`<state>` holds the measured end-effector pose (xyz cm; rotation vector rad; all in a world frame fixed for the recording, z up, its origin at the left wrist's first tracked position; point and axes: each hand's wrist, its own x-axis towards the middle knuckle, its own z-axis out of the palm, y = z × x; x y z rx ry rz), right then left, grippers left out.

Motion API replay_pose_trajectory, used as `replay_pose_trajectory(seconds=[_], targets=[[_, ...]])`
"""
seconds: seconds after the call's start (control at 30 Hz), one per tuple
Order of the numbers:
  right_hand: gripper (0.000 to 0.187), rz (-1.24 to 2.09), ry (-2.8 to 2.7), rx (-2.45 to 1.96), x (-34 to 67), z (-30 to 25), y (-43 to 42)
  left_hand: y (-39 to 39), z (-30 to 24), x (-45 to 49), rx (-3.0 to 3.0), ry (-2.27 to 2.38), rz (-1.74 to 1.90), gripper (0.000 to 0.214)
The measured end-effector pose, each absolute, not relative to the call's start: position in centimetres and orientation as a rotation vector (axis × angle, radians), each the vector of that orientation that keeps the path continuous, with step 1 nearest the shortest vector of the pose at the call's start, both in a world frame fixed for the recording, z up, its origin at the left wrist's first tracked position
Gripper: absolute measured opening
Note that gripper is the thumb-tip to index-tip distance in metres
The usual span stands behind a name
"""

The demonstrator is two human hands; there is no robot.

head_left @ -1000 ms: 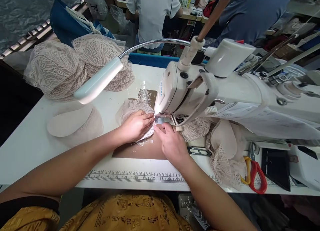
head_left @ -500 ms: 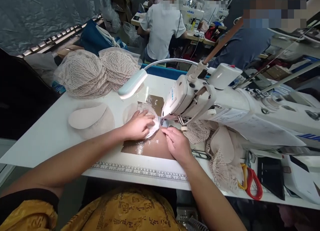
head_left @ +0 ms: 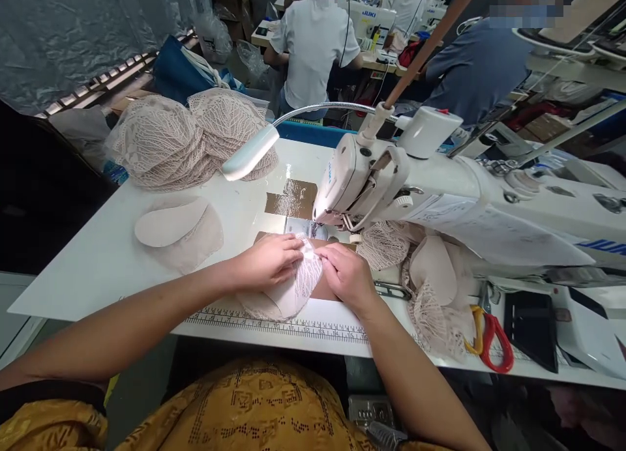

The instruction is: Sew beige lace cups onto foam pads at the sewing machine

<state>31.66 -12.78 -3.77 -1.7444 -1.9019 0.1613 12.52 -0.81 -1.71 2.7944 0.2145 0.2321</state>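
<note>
A lace bra cup, pale with a leaf-like pattern, is on the table just in front of the sewing machine. My left hand rests over its upper left part, fingers bent together and gripping the fabric. On the cup's right edge, near the top, my right hand pinches the fabric between thumb and forefinger. Behind both hands, the machine's needle and presser foot stand close by, with the cup apart from them. The fingertips hide part of the cup's upper edge.
Stacked lace cups stand at the back left. A pad on sheer fabric lies at left. A lamp overhangs the table. At right are more lace pieces, scissors and a phone. Co-workers sit beyond.
The lace cup has come away from the needle toward my body and turned, showing its lace side. My left hand has moved down with it; my right hand now pinches its edge.
</note>
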Motion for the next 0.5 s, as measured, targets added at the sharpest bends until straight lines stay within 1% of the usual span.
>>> replay_pose_trajectory(seconds=[0.1, 0.2, 0.37, 0.5], targets=[[0.038, 0.105, -2.030, -1.975, 31.6, -3.7, -12.7, -0.8, -2.0, 13.7, 2.784, 0.068, 0.257, 0.028], [0.041, 0.041, -2.133, -2.128, 31.4, -3.4, -12.6, -0.6, -2.1, 14.1, 2.789, 0.106, 0.277, 0.030], [0.039, -0.002, -2.133, -2.182, 31.2, -3.3, -12.5, -0.3, -2.4, 14.3, 2.888, 0.292, 0.227, 0.042], [0.039, -0.022, -2.102, -2.189, 31.3, -3.5, -12.4, 0.2, -2.7, 14.7, 2.914, 0.269, 0.217, 0.045]])
